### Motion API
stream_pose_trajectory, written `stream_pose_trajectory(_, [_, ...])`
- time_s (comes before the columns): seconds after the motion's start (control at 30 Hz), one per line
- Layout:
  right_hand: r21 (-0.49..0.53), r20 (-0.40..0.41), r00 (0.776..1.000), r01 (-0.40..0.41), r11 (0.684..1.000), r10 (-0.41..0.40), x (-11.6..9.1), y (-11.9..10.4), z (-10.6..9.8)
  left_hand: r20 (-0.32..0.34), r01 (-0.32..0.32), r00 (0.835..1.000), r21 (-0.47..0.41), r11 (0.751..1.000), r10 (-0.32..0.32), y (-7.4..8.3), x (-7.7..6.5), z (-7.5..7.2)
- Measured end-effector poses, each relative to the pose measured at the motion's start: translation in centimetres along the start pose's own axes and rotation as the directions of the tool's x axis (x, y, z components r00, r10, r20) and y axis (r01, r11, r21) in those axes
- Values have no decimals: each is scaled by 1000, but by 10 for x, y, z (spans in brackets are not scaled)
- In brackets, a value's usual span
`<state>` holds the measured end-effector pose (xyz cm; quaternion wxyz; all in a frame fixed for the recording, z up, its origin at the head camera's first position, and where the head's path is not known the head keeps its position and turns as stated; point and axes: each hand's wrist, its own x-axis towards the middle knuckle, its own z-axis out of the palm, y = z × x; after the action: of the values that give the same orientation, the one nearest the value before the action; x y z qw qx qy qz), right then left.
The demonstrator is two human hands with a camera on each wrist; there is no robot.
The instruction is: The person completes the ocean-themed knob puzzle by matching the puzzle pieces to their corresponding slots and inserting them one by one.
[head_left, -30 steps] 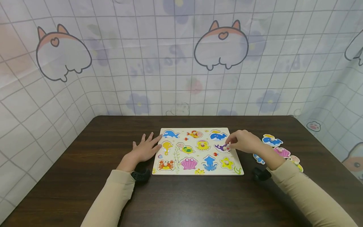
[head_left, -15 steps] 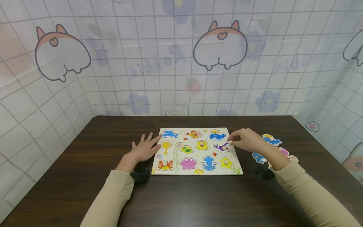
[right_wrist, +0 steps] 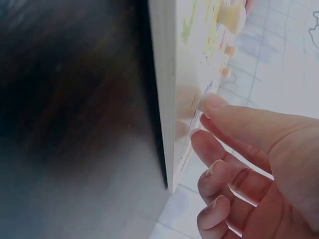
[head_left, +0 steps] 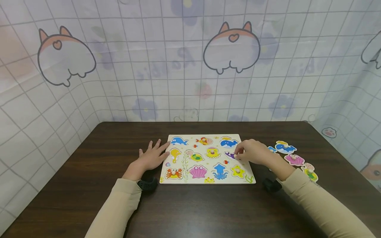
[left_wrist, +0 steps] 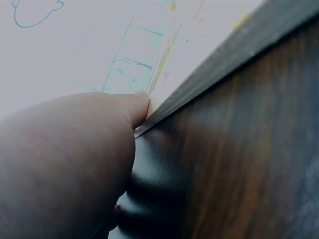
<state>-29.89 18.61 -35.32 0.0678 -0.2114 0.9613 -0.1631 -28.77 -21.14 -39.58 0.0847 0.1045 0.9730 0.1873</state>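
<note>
A sea-animal knob puzzle board (head_left: 208, 181) lies on the dark table. My right hand (head_left: 253, 152) is over its right side, thumb and index finger pinching the knob of the purple whale piece (head_left: 229, 155), most of which the hand covers. In the right wrist view the fingertips (right_wrist: 214, 102) meet at a pale knob close over the board. My left hand (head_left: 151, 156) lies spread at the board's left edge; in the left wrist view the thumb (left_wrist: 134, 107) touches that edge. Crab (head_left: 174, 173), octopus (head_left: 213, 154) and starfish (head_left: 238, 173) pieces with knobs sit in the board.
Loose pieces lie right of the board: a blue whale (head_left: 285, 148), a pink shell (head_left: 294, 160), a turtle (head_left: 310, 174) and a blue piece (head_left: 272, 149) partly behind the right hand. A patterned cloth (head_left: 190, 66) hangs behind the table (head_left: 190, 208).
Half a second ago the right fingertips were just off the purple whale's knob, at the board's right edge. They have moved left and nearer, onto the knob. The left hand has stayed still.
</note>
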Motion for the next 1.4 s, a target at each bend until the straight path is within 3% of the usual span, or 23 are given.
stream_pose_trajectory(0.53, [31, 32, 999, -16, 999, 15, 1, 2, 0, 4, 0, 1000, -4, 1000, 0, 2, -1, -1])
stream_pose_trajectory(0.7, [43, 2, 1000, 7, 999, -7, -3, 5, -4, 7, -1, 1000, -6, 1000, 1, 3, -2, -1])
stream_pose_trajectory(1.0, [139, -75, 987, 151, 979, -142, -18, 29, -21, 2, 5, 1000, -5, 1000, -5, 2, -2, -1])
stream_pose_trajectory(1.4, [180, -23, 987, 158, 971, -156, -53, 64, -37, 10, 2, 1000, -5, 1000, -1, 2, -1, -2])
